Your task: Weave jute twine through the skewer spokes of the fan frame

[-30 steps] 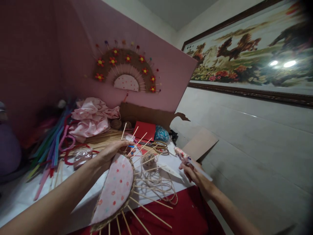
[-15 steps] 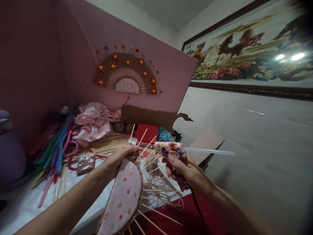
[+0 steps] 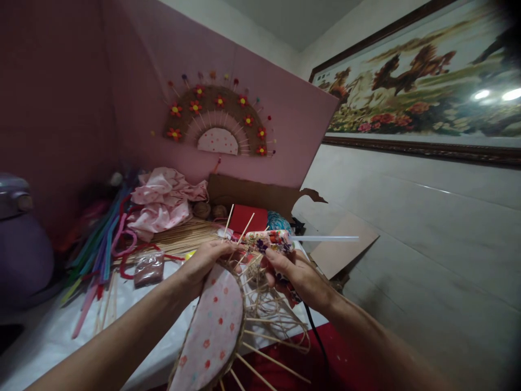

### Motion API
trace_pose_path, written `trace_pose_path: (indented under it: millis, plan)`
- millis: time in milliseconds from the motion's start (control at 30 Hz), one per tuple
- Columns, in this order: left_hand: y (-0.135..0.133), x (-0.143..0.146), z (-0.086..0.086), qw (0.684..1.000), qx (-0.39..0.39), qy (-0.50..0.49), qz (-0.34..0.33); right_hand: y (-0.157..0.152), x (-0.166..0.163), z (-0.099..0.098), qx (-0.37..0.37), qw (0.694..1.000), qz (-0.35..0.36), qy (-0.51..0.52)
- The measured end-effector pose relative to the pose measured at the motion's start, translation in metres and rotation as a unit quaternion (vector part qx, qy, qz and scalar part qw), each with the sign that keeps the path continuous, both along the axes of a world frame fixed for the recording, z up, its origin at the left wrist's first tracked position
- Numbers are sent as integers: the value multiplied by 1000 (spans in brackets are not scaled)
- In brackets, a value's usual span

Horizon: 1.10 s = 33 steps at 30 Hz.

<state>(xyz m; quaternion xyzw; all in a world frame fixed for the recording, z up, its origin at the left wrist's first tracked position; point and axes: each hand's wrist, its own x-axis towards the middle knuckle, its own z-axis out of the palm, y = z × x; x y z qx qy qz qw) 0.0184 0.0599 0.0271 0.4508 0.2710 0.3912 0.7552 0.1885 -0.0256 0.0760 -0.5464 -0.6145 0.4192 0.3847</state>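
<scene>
My left hand [image 3: 214,259] grips the upper end of a half-round piece [image 3: 211,331] covered in pink dotted fabric. Twine edges its curve, and thin wooden sticks [image 3: 254,371] fan out from it. In my right hand [image 3: 297,274] is a hot glue gun [image 3: 268,240] with a floral pattern, a clear glue stick [image 3: 325,239] jutting from its back toward the right. Its front end lies close to my left fingers among the upper sticks; the nozzle tip is hard to make out. Loose twine [image 3: 268,298] lies behind the sticks.
Pipe cleaners [image 3: 95,239], crumpled pink fabric [image 3: 163,201], a bundle of sticks [image 3: 179,237] and a red box [image 3: 246,218] crowd the table. A finished twine fan with flowers [image 3: 220,101] is pinned on a pink board [image 3: 285,119]. The gun's black cord [image 3: 315,331] hangs down.
My right hand has brought the glue gun leftward, closer to my left hand and the upper sticks. The left hand keeps its hold on the half-round piece. The view has shifted slightly.
</scene>
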Motion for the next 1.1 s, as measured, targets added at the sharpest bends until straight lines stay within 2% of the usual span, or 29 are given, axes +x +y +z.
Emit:
trace_pose_path:
  millis: [267,533,733,867,967,1033,1100]
  plan:
    - [-4,0,3,1000,-3,-10,-9,3,0,-5,-15,998,-1,62]
    - [-4,1,7,1000,-9,-2,3,2,4,-6,-98,977,33,189]
    - [10,-2,-12,994,-2,94,56,1,11,-11,-174,931,23,321]
    - [20,-2,-26,982,28,159,101,0,14,-15,-189,917,19,351]
    - [22,-3,-24,955,75,209,197,-2,13,-15,-184,915,23,357]
    - [18,-4,-17,914,155,240,287,-3,12,-15,-175,919,27,352]
    - [10,-6,-7,820,329,281,375,-4,10,-15,-162,926,27,339]
